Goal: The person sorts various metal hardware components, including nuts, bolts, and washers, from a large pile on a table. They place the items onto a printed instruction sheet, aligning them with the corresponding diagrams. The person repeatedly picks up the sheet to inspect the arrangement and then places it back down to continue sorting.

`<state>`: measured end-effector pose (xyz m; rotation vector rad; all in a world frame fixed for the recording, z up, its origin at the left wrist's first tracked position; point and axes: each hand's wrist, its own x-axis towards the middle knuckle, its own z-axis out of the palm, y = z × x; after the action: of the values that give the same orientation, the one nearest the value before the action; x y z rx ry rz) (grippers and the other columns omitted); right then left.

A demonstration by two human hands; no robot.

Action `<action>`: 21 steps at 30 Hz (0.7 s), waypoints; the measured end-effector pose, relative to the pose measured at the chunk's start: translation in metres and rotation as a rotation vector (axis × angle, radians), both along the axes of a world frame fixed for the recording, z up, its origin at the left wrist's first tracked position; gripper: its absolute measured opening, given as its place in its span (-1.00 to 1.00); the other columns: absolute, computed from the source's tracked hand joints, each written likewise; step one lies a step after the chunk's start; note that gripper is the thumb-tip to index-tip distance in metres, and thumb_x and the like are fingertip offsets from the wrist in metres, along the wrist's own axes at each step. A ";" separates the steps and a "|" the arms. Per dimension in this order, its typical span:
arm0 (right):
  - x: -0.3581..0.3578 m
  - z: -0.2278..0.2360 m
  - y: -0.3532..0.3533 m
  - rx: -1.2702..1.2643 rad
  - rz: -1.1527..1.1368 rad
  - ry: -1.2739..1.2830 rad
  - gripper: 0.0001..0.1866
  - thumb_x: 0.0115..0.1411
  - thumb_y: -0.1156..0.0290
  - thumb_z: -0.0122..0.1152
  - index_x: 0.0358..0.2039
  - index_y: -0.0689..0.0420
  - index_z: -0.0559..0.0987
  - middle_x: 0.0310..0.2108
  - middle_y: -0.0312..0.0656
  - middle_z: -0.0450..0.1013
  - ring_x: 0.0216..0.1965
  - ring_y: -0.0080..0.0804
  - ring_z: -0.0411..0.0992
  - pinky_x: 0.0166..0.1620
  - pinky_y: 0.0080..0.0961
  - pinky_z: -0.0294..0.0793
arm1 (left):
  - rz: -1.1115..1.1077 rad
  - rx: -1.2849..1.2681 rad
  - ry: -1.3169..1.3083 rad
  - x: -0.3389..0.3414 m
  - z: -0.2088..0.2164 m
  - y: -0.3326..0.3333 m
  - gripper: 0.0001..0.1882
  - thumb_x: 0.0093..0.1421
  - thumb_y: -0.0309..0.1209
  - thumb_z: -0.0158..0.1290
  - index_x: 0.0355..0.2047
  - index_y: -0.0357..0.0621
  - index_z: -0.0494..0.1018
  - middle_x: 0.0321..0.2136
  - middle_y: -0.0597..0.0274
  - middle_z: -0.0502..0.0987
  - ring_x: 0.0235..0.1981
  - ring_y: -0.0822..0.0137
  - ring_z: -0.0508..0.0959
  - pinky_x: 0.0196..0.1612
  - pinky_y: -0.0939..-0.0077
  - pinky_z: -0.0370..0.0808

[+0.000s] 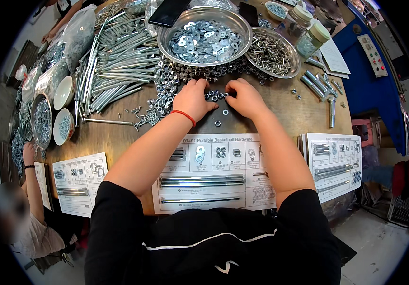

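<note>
Above the middle of the table, my left hand (191,100) and my right hand (246,99) face each other around a small cluster of steel nuts (214,96). The left has its fingers curved and its thumb held apart, beside the cluster's left side. At the other side, the right thumb and forefinger are apart, close to the rightmost nut. Two more pieces lie nearer me: a ring-shaped piece (225,112) and a nut (217,123). A loose pile of nuts (171,78) spreads beyond and left of my hands. Under my forearms is a printed hardware sheet (202,172).
A steel bowl of washers (160,45) and a dish of small metal parts (295,71) stand at the back. Long bolts (123,61) pile up at left, near small bowls (64,93). Thick bolts (314,84) lie at right. A co-worker's arm (32,178) shows at far left.
</note>
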<state>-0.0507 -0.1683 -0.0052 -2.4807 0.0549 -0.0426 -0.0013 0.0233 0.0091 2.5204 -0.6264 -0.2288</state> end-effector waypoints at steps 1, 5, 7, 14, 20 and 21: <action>-0.001 0.001 0.000 -0.011 0.009 0.008 -0.80 0.04 0.38 0.25 -0.28 0.09 0.55 -0.23 -0.12 0.45 -0.17 -0.10 0.47 -0.12 -0.26 0.48 | 0.004 0.022 -0.021 -0.001 0.001 0.000 -0.49 -0.09 -0.12 0.40 -0.19 -0.04 0.50 -0.18 0.18 0.50 -0.11 0.11 0.53 -0.08 0.29 0.51; 0.000 0.002 0.007 -0.097 -0.067 0.047 -0.83 0.07 0.33 0.19 -0.31 0.07 0.57 -0.24 -0.13 0.47 -0.16 -0.09 0.47 -0.12 -0.23 0.48 | 0.013 0.023 -0.116 -0.006 -0.004 -0.006 -0.57 -0.08 -0.09 0.38 -0.30 -0.04 0.51 -0.23 0.23 0.50 -0.10 0.16 0.50 -0.10 0.29 0.50; 0.006 -0.001 0.008 -0.188 -0.150 0.063 -0.83 0.08 0.34 0.16 -0.31 0.06 0.58 -0.23 -0.12 0.48 -0.15 -0.09 0.47 -0.10 -0.21 0.49 | -0.007 0.037 -0.160 -0.008 -0.005 -0.010 -0.66 0.00 -0.13 0.33 -0.34 -0.05 0.55 -0.24 0.25 0.50 -0.10 0.18 0.50 -0.10 0.30 0.51; -0.001 -0.009 0.005 -0.151 -0.200 -0.183 -0.80 0.09 0.42 0.14 -0.25 0.12 0.59 -0.24 -0.08 0.49 -0.15 -0.07 0.48 -0.07 -0.20 0.49 | -0.031 -0.076 -0.070 0.010 -0.015 -0.002 -0.67 0.26 -0.16 0.03 -0.32 -0.19 0.59 -0.29 0.03 0.58 -0.18 -0.03 0.55 -0.09 0.17 0.49; 0.003 -0.010 0.017 0.087 -0.067 -0.069 -0.77 0.07 0.44 0.28 -0.21 0.15 0.58 -0.25 -0.11 0.51 -0.17 -0.09 0.48 -0.10 -0.25 0.48 | 0.054 0.089 0.166 0.024 -0.001 0.016 -0.65 0.24 -0.15 0.09 -0.25 -0.23 0.59 -0.34 -0.07 0.62 -0.27 -0.04 0.60 -0.12 0.18 0.51; 0.002 -0.010 0.018 0.083 -0.070 -0.102 -0.78 0.07 0.45 0.28 -0.22 0.15 0.59 -0.27 -0.11 0.51 -0.18 -0.09 0.48 -0.10 -0.25 0.48 | 0.077 0.115 0.162 0.022 0.003 0.016 -0.66 0.23 -0.16 0.12 -0.24 -0.21 0.59 -0.32 -0.06 0.62 -0.26 -0.03 0.60 -0.11 0.19 0.51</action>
<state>-0.0486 -0.1503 -0.0152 -2.3889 0.0986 -0.1926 0.0210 0.0396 0.0124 2.5965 -0.4633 -0.4478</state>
